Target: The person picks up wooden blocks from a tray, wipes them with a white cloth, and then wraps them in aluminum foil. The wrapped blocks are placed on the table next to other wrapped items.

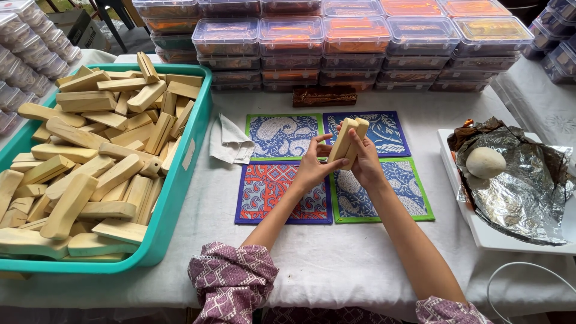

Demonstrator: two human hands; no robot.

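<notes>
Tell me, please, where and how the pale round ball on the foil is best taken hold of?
Probably from above, fingertips spread around the widest part of the pale ball. It sits exposed on crumpled foil with nothing over it, and being smooth and round it offers no edge or handle.

Wooden blocks (348,141): pale tan
Bin (174,198): teal
Mats (284,137): paisley — blue, orange-red, green or purple borders
Sleeves (231,279): purple, white lattice
Foil (522,180): silver — white lump

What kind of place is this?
Probably a handicraft packing table: a teal plastic tub heaped with pale wooden sticks, stacks of clear lidded plastic boxes, and four patterned cloth squares laid out on white cloth.
</notes>
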